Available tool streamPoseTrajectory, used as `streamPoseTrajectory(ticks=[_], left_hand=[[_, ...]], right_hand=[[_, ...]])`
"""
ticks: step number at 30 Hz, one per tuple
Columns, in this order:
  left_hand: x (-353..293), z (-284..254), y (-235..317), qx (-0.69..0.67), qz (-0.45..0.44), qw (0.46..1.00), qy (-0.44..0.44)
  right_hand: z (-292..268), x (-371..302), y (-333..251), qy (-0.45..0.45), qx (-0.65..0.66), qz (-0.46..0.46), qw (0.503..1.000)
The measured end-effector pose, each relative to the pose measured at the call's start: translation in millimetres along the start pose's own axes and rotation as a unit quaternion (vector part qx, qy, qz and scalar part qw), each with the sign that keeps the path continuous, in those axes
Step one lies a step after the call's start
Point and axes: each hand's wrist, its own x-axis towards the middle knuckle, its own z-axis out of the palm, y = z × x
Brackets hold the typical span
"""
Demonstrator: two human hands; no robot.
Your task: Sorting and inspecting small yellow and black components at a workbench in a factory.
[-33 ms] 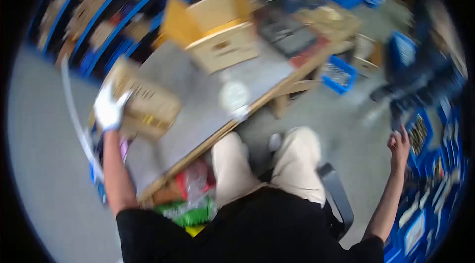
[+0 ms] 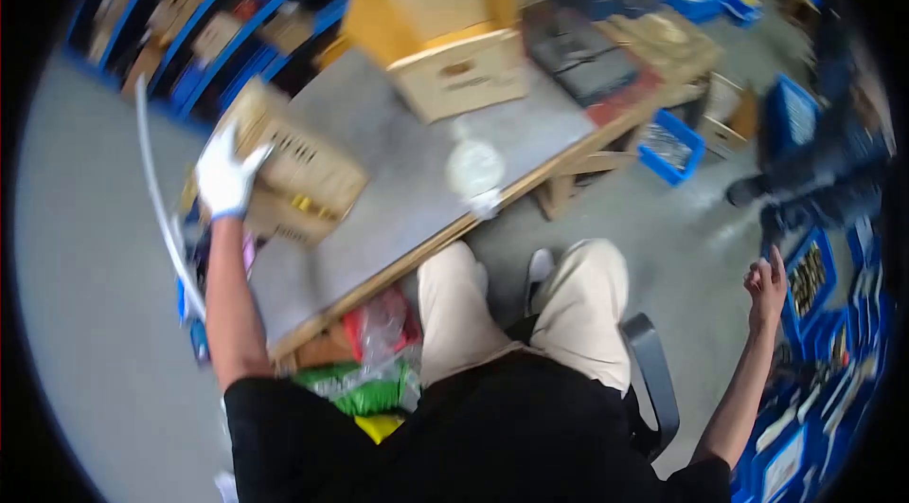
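My left hand (image 2: 227, 175), in a white glove, lies against the left end of a closed brown cardboard carton (image 2: 305, 151) on the workbench. Its fingers are stretched out, with the thumb spread apart over the carton's side. Beneath and in front of that carton shows more cardboard with yellow tape (image 2: 311, 206). Out to the far right, my bare right hand (image 2: 765, 283) hangs beside a blue bin of small brass-coloured parts (image 2: 808, 279). Its index finger points forward and the others are loosely curled, with nothing visible in them.
An open carton (image 2: 460, 77) and a round whitish object (image 2: 475, 170) stand on the grey bench (image 2: 379, 176). Blue shelving (image 2: 232, 48) rises behind. A chair armrest (image 2: 653, 370) is by my right leg. Another person's dark-clad legs (image 2: 819, 176) are at the right.
The whole view has shifted slightly, so the bench and cartons appear farther right and higher. My left hand stays against the carton; my right hand keeps nearly the same pose.
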Motion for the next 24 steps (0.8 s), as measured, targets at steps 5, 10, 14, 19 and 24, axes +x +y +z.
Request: streamPoseTrajectory(ticks=[5,10,14,19,24], left_hand=[[-3,-3,-16,0.024,0.005,1.000,0.011],[0,5,-17,0.054,-0.005,0.999,-0.007],[-6,8,-31,0.054,-0.009,0.998,0.010],[-8,9,-30,0.061,0.005,0.998,0.018],[5,11,23,-0.242,-0.028,0.970,-0.028]], right_hand=[[140,-7,0,-0.119,-0.019,0.020,0.993],[218,-34,14,-0.226,-0.040,-0.042,0.972],[295,-111,9,-0.320,-0.030,-0.056,0.945],[347,-182,27,-0.421,-0.039,-0.014,0.906],[343,-209,68,-0.381,-0.181,-0.311,0.852]])
